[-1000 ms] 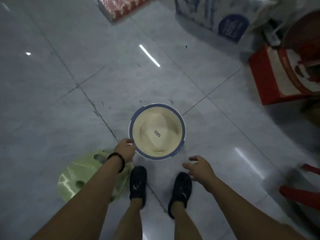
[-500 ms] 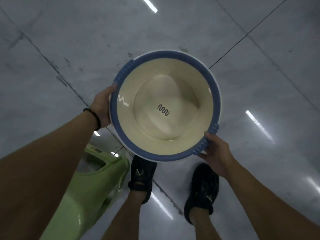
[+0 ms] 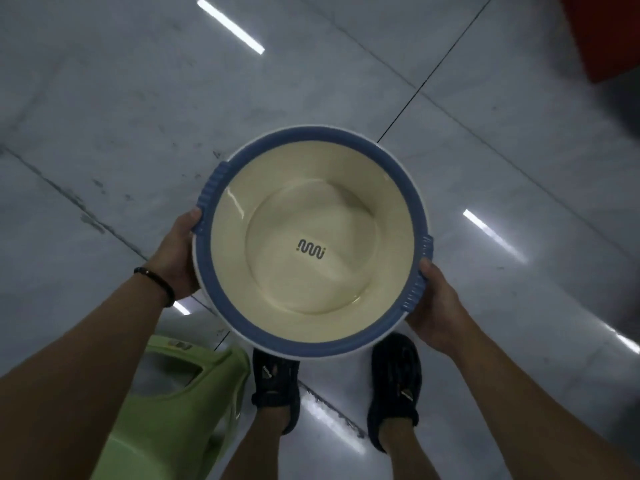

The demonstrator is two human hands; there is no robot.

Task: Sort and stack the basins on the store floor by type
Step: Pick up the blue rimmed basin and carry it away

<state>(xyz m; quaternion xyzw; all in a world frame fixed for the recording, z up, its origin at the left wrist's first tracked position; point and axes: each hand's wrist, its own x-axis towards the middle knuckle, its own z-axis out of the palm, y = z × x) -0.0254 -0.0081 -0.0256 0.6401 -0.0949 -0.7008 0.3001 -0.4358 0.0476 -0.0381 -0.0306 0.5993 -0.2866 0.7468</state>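
A round cream basin (image 3: 311, 216) with a blue rim and two ribbed blue handles is held level above the grey tiled floor (image 3: 138, 116), in front of me. A small wavy logo marks its inner bottom. My left hand (image 3: 178, 252), a dark band on its wrist, grips the left edge just below the left handle. My right hand (image 3: 431, 303) grips the right handle from below. A pale green plastic basin (image 3: 173, 410) lies on the floor at lower left, partly hidden by my left forearm.
My two feet in dark shoes (image 3: 275, 382) stand on the floor under the cream basin. A red object (image 3: 606, 32) fills the top right corner. Ceiling lights reflect as bright streaks on the glossy tiles.
One second ago the cream basin sat on the floor with only my left hand at its rim. Both hands have since taken hold and lifted it toward the camera.
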